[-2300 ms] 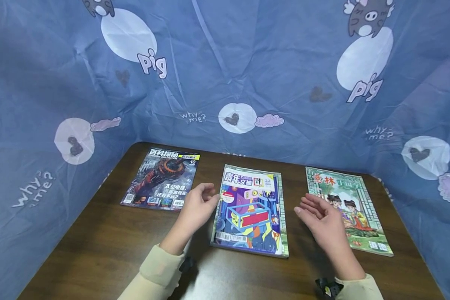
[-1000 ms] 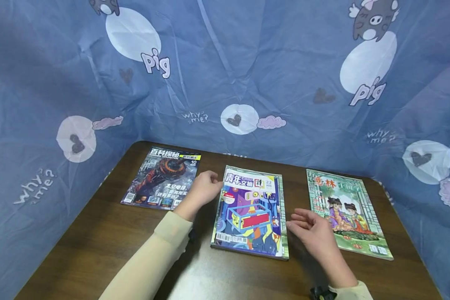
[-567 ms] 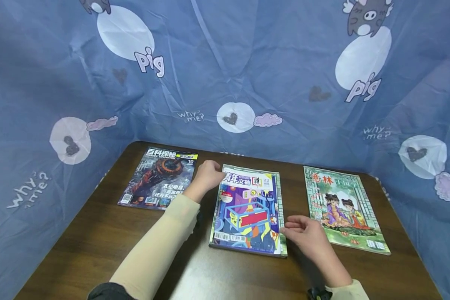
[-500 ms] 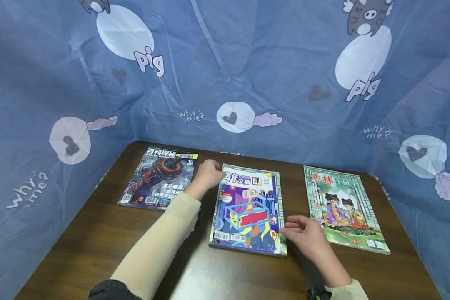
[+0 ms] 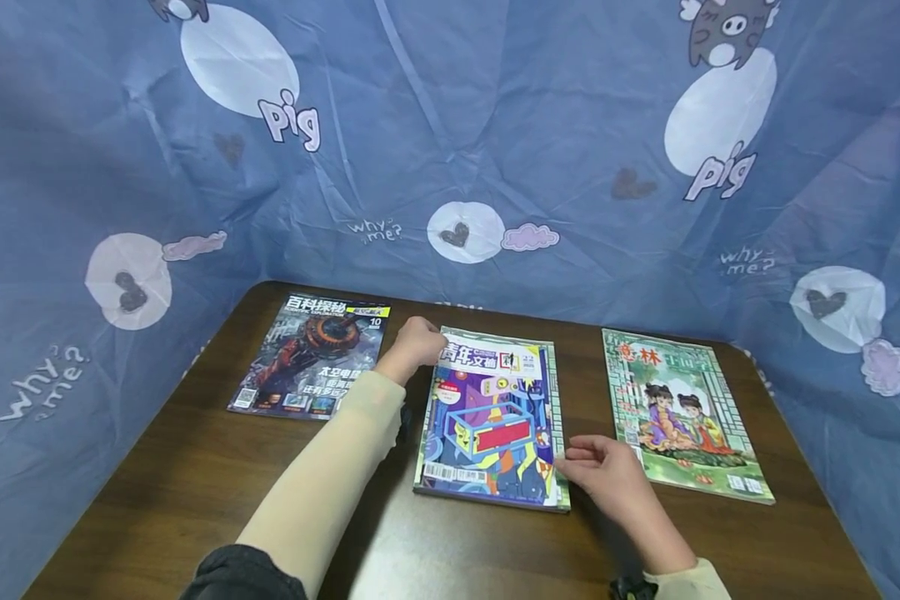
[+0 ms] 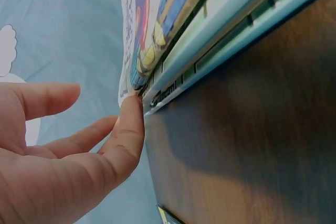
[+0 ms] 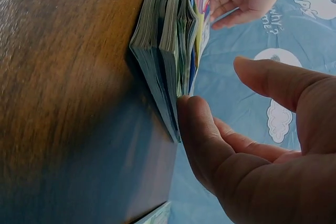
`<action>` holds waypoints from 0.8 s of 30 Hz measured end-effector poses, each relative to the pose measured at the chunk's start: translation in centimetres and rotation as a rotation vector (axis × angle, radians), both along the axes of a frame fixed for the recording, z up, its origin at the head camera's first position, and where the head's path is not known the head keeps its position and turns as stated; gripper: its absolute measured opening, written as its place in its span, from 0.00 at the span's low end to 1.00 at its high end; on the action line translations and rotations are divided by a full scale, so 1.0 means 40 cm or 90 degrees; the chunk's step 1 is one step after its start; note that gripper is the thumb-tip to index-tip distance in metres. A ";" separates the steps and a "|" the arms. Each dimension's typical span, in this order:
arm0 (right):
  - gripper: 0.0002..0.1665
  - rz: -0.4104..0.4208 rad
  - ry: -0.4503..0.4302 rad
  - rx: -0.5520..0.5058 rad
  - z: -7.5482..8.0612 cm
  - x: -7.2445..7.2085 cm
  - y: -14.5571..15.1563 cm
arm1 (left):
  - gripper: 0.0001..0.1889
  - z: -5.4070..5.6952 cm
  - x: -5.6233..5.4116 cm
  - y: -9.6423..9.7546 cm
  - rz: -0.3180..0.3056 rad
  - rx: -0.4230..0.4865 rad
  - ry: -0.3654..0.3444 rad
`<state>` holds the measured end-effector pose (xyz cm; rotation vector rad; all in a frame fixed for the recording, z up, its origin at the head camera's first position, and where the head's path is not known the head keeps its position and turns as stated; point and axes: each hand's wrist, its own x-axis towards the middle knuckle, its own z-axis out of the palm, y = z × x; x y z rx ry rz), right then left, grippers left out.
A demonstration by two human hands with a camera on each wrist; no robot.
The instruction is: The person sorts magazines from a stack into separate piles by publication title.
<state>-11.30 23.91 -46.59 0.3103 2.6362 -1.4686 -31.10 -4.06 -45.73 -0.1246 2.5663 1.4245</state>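
A magazine with a purple, colourful cover lies on top of a stack in the middle of the table. Green-bordered magazines stick out under it, and their pale spines show in the left wrist view. My left hand reaches to the stack's far left corner, one fingertip against the spine side of the purple magazine and the thumb held apart. At the right side, my right hand touches the page edges with its fingertips. Its thumb stands off the stack in the right wrist view.
Left of the stack lies a dark magazine with a space-themed cover. A green magazine with two cartoon figures lies to the right. Blue patterned cloth hangs behind and beside the brown wooden table.
My left hand has moved forward along the stack's left side to its far corner. My right hand has come left and nearer me, from over the green magazine to the stack's right edge.
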 end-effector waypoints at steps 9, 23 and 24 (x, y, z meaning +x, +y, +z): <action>0.26 0.010 0.006 -0.006 -0.006 -0.007 0.002 | 0.23 0.007 -0.029 0.002 0.019 0.071 -0.068; 0.28 0.036 -0.008 -0.001 0.001 -0.010 -0.022 | 0.23 -0.008 -0.029 0.009 0.006 0.057 -0.077; 0.27 0.032 -0.009 -0.003 0.000 -0.009 -0.023 | 0.23 -0.008 -0.028 0.009 0.002 0.057 -0.075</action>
